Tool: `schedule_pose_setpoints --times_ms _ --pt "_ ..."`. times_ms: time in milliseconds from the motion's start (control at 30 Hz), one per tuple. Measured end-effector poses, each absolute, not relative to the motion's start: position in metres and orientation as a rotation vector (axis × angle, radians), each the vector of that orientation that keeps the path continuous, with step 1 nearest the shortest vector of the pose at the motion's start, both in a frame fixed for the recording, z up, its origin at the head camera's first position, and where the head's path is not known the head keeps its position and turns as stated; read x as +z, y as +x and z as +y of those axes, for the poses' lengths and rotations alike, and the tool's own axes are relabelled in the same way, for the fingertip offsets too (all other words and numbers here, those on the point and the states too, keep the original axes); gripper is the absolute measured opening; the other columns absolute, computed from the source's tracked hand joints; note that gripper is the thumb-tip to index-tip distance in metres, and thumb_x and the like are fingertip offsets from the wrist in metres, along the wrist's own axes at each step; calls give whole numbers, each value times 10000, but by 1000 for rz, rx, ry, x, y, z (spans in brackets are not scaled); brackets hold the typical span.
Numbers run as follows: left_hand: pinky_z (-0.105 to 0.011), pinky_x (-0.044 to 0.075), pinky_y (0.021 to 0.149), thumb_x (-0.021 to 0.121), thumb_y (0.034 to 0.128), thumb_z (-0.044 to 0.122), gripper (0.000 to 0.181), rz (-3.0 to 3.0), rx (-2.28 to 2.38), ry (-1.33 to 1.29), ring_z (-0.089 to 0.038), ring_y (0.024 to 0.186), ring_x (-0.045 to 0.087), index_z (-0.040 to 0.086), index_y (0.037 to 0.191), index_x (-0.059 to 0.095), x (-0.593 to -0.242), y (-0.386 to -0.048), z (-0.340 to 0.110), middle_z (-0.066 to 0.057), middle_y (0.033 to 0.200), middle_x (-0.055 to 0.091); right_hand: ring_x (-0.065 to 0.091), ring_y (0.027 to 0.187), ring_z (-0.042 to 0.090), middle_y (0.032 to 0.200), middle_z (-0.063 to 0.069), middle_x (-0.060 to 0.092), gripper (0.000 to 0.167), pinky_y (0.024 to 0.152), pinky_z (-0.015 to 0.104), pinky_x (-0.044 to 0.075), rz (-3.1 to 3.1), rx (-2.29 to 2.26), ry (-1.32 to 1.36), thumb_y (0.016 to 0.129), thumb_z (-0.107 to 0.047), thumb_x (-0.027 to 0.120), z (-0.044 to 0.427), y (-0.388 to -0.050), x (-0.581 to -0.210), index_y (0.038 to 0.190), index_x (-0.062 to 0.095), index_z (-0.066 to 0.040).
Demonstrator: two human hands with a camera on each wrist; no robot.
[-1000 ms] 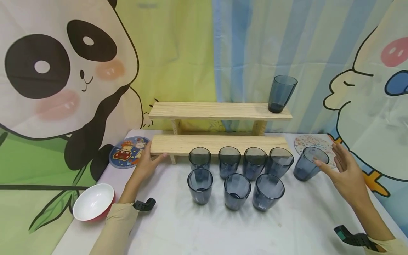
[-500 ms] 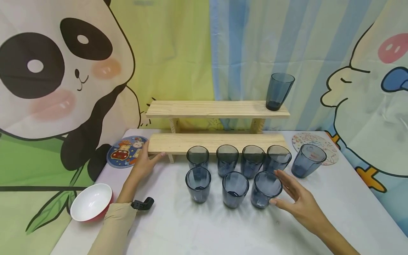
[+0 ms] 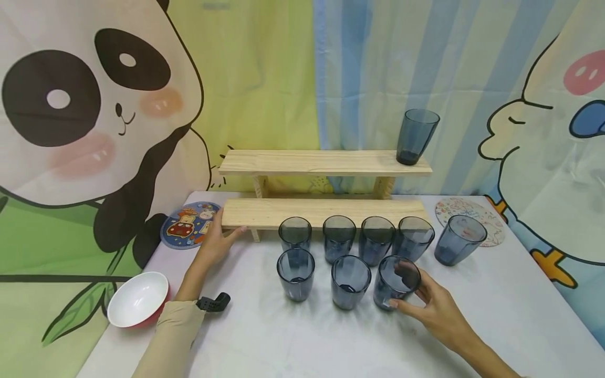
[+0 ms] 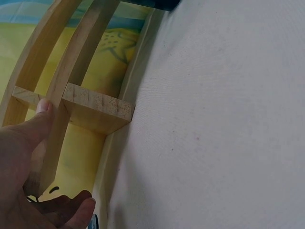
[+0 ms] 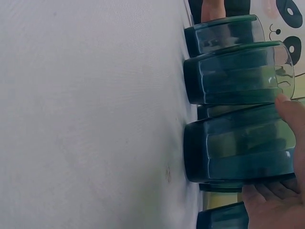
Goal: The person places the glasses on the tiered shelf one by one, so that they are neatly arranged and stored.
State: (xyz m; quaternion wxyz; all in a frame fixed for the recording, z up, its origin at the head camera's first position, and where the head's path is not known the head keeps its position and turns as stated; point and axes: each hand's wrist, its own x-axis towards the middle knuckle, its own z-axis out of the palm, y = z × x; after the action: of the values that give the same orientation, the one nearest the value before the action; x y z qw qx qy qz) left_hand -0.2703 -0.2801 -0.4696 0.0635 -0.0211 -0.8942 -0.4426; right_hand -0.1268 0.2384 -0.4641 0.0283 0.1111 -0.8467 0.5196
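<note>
In the head view a two-tier wooden shelf [image 3: 293, 212] stands at the back of the table, and my left hand [image 3: 215, 247] grips the left end of its lower board. The left wrist view has that thumb [image 4: 42, 114] pressed on the board's front edge. My right hand [image 3: 437, 312] holds the front-right blue-tinted drinking glass [image 3: 385, 291], thumb on the near side and fingers around its far side. That glass [image 5: 243, 148] looks upright, beside other glasses. Two more glasses, left [image 3: 296, 278] and middle [image 3: 350, 286], share its row.
Behind these, several glasses [image 3: 337, 244] line the shelf's front. One glass [image 3: 460, 241] stands to the right by a round patterned mat [image 3: 493, 231]; another [image 3: 416, 139] is on the upper board's right end. A white bowl [image 3: 137, 299] and blue mat [image 3: 184, 231] lie left.
My right hand has left the far-right glass, moved left and toward me, and taken hold of the front-right glass. My left hand has stayed at the shelf's end.
</note>
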Motion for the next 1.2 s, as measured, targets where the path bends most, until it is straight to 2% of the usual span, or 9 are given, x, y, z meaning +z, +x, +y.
schedule_pose_setpoints --times_ms 133,400,600,800,967,1200 --pt "-659 185 1270 712 1014 428 1001 -2693 -1351 -69 -502 1574 201 57 1691 74 -470 -271 -280 -310 1698 202 495 1299 -159 1518 154 570 784 1079 61 386 -2579 1597 360 846 -229 909 238 -128 -465 1515 527 -78" --pt "-660 177 1273 712 1014 426 993 -2696 -1347 -73 -497 1578 193 62 1692 84 -469 -271 -280 -307 1698 202 501 1296 -157 1513 146 580 778 1080 60 390 -2580 1574 359 846 -233 908 237 -125 -464 1511 539 -74" --pt "-645 213 1268 731 1010 379 949 -2687 -1329 -62 -491 1559 252 41 1676 146 -468 -271 -279 -315 1664 271 482 1283 -181 1508 120 592 768 1063 43 387 -2629 1535 343 851 -272 905 234 -121 -451 1506 547 -93" --pt "-652 220 1263 739 1000 408 949 -2692 -1302 -51 -484 1558 263 44 1673 178 -467 -270 -280 -300 1664 299 522 1274 -153 1490 115 603 741 1056 51 405 -2605 1498 404 852 -215 905 235 -120 -421 1495 561 -86" --pt "-659 213 1262 749 993 404 946 -2690 -1291 -49 -493 1554 262 39 1669 196 -467 -271 -279 -309 1660 298 541 1252 -154 1467 128 616 741 1044 51 421 -2587 1454 432 860 -155 894 237 -120 -385 1515 550 -124" --pt "-659 213 1263 750 988 426 964 -2701 -1276 -36 -486 1561 256 36 1670 191 -467 -271 -281 -302 1668 295 534 1176 -195 1399 184 622 677 969 24 451 -2574 1326 445 892 -90 857 246 -141 -334 1495 553 -44"
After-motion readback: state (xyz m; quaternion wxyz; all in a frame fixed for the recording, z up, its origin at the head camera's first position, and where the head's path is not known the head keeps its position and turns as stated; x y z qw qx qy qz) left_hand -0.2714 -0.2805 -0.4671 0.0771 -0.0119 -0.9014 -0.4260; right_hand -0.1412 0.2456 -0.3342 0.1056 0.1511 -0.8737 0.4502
